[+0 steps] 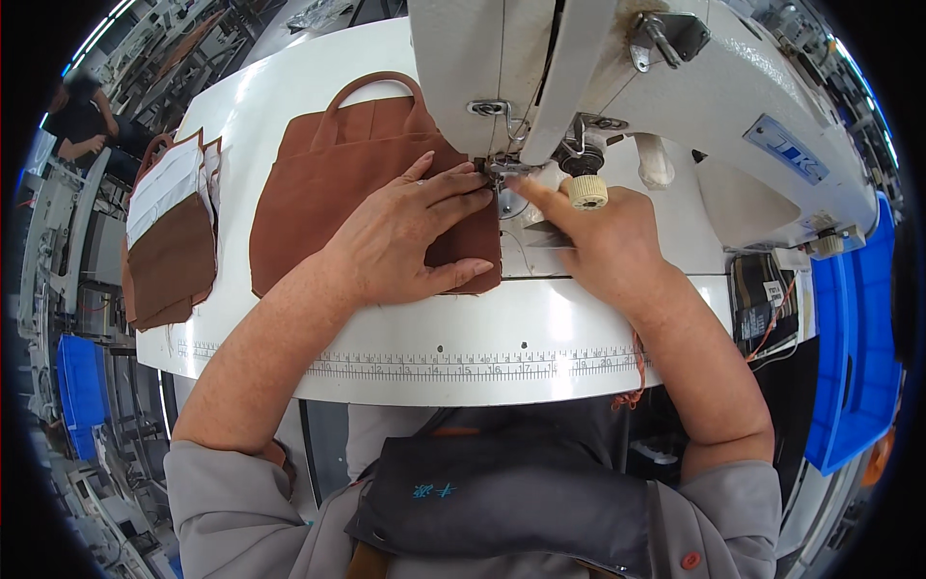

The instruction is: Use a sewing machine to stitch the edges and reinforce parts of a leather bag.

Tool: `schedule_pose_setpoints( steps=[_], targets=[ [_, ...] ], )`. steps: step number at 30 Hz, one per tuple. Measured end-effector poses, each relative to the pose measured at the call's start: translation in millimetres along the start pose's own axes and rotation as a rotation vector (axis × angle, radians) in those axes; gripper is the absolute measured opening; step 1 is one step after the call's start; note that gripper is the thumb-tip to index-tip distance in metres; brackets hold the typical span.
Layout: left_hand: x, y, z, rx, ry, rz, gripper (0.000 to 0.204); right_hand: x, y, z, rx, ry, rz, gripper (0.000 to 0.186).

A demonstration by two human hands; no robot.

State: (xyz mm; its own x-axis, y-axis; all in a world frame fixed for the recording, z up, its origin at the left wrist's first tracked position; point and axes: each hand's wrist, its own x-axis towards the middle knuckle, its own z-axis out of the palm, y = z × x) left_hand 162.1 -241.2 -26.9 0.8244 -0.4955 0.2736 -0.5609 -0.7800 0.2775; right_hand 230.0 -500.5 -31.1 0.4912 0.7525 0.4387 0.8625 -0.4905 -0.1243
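A reddish-brown fabric bag panel [318,203] with a looped handle [371,79] lies flat on the white sewing table. Its right edge runs up to the presser foot [503,174] of the sewing machine. My left hand [400,227] rests on the panel with fingers spread, fingertips close to the foot. On the other side of the foot, my right hand [612,236] stretches its index finger toward the needle area. Its remaining fingers are curled round a small grey metal tool [548,234], of which a pointed, blade-like part shows; its kind I cannot make out.
The white machine head [694,125] stands over the table's right side. Stacked brown and white fabric pieces [174,222] lie at the left. A ruler strip [463,367] follows the front edge. Blue bins [849,338] stand at the right, and another person [87,121] sits far left.
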Motion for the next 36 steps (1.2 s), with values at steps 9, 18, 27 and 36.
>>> schedule_pose_setpoints(
  steps=[9,18,27,36],
  targets=[
    [-5,14,-10,0.068,0.067,0.136,0.053,-2,0,-1,0.026,-0.102,0.015,0.041],
    [-18,25,0,-0.084,0.153,0.09,0.014,-5,-3,-20,0.063,-0.062,-0.012,0.025],
    [-17,24,-3,-0.27,0.217,-0.013,0.015,-6,0,-22,0.263,-0.096,-0.1,0.018],
    [-15,31,5,-0.111,0.236,0.141,0.018,-6,-11,-13,0.193,-0.019,-0.229,0.012]
  ],
)
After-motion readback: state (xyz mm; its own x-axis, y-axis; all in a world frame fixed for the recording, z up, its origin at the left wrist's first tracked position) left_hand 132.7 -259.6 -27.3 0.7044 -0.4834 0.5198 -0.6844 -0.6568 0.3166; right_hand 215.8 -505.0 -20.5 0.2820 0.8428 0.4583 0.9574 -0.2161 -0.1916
